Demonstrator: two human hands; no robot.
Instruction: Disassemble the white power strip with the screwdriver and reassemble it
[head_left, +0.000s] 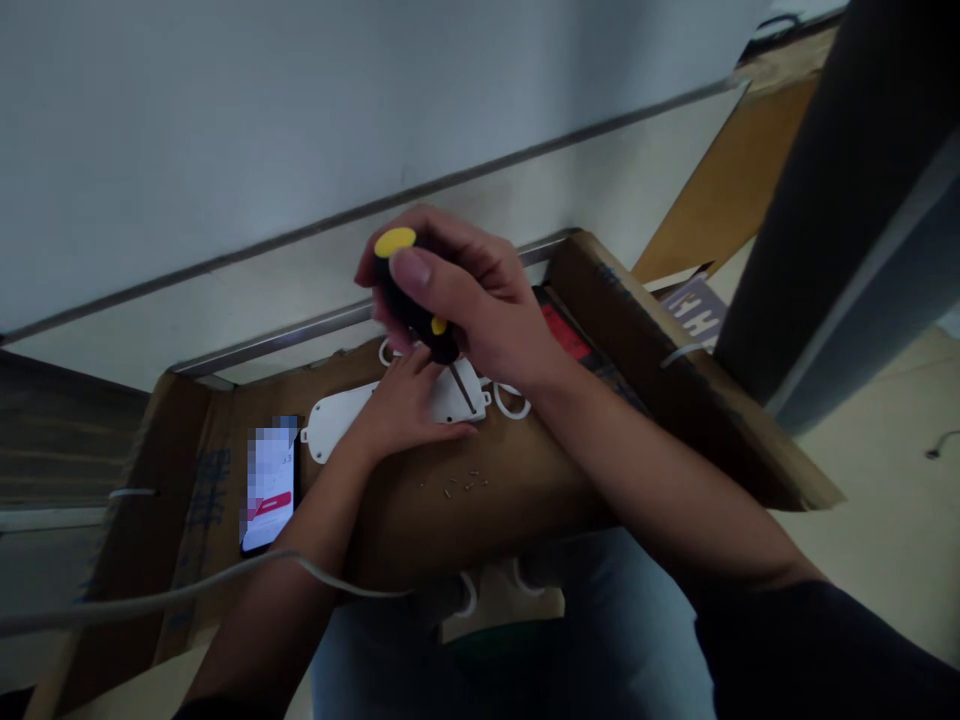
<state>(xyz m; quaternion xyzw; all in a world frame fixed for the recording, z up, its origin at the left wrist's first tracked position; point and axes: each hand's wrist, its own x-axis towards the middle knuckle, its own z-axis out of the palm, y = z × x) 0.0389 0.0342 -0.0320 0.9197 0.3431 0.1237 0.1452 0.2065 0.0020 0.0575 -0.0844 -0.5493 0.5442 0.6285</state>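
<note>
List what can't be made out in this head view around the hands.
All in the head view:
- Middle of the white casing: hidden by the left hand.
- Screwdriver tip: too small to see where it meets the casing; the right hand covers part of the handle.
- Phone screen: blurred by pixelation.
- Metal pieces: too small to identify.
- Cable: cut off by the left edge.

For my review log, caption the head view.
Right hand holds a screwdriver to a white power strip; left hand steadies it.
</note>
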